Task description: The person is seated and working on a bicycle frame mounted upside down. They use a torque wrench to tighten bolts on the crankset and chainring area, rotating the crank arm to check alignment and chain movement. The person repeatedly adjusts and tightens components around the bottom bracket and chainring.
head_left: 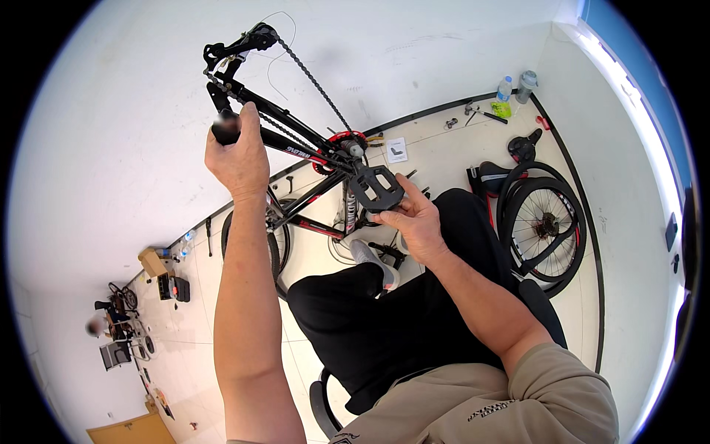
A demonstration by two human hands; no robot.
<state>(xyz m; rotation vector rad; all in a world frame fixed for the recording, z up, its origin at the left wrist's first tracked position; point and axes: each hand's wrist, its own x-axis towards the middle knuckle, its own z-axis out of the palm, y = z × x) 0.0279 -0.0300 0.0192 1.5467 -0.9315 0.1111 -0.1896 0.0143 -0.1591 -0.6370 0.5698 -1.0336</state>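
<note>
A black bicycle frame (298, 153) with red and white markings stands upended before me, its rear end raised toward the wall. My left hand (240, 159) is closed around the black end of a frame tube, whose tip is blurred. Above it sits the rear derailleur (255, 37), from which the chain (314, 80) runs down to a red chainring (344, 139). Between thumb and fingers, my right hand (416, 224) grips the edge of a black platform pedal (376, 189) in front of the crank area. The pedal hides whatever joins it to the crank.
At right, wheels (547, 224) and a black saddle (492, 174) lie on the floor. Along the wall are a hammer (484, 113), bottles (504, 89) and a printed sheet (396, 150). A cardboard box (153, 261) stands left; another person (118, 325) sits farther off.
</note>
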